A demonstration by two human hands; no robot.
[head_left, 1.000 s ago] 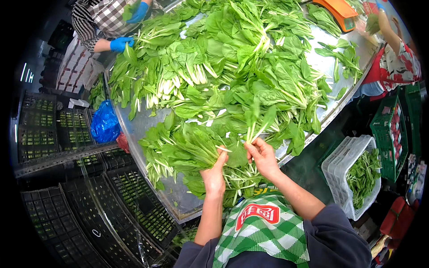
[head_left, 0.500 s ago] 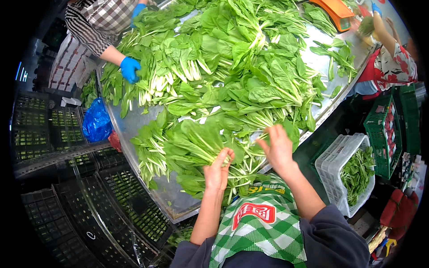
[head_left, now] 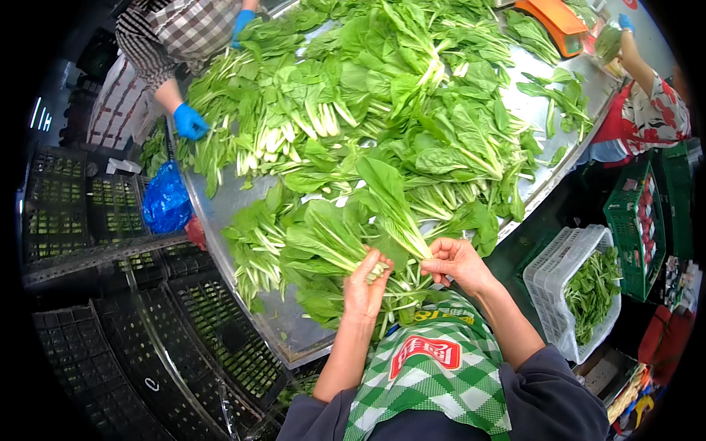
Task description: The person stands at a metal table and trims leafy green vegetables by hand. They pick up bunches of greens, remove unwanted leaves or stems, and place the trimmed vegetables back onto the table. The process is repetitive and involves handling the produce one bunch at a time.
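Note:
My left hand (head_left: 365, 283) is closed around the pale stem ends of a small bunch of leafy greens (head_left: 323, 239), its leaves fanning out to the left. Just right of it, my right hand (head_left: 460, 266) pinches the stem end of a single stalk of leafy greens (head_left: 390, 202), whose leaf points away from me. The two hands are apart, close above the near edge of the metal table (head_left: 298, 334). Loose stalks lie beneath them, and a big heap of the same greens (head_left: 390, 66) spreads beyond.
A person's blue-gloved hand (head_left: 190, 122) touches greens at the far left. Another person (head_left: 651, 114) stands at the far right near an orange device (head_left: 551, 26). A white crate of greens (head_left: 548, 272) stands right of the table; black crates (head_left: 213, 323) and a blue bag (head_left: 165, 198) are left.
My right hand has come down toward me and now holds a single stalk. The left hand keeps its bunch. The blue-gloved hand at far left has shifted left.

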